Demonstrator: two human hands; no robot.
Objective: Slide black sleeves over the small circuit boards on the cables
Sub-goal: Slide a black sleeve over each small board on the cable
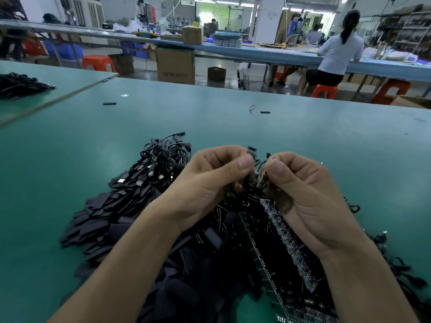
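Note:
My left hand (210, 180) pinches a small black sleeve (252, 152) between thumb and fingers, its open end sticking up. Just to its right, my right hand (300, 183) pinches the end of a cable with a small circuit board (262, 177); the board is mostly hidden by my fingers. Both hands hover close together over a heap of flat black sleeves (100, 217) and coiled black USB cables (161, 159). Strips of small circuit boards (289, 241) lie under my right wrist.
The green worktable (116, 136) carries two stray sleeves (109, 103) (265, 112) farther out. A second table at the left holds another cable pile (18, 85). Beyond are cardboard boxes (175, 66), orange stools (324, 91) and a seated person (335, 50) at a long bench.

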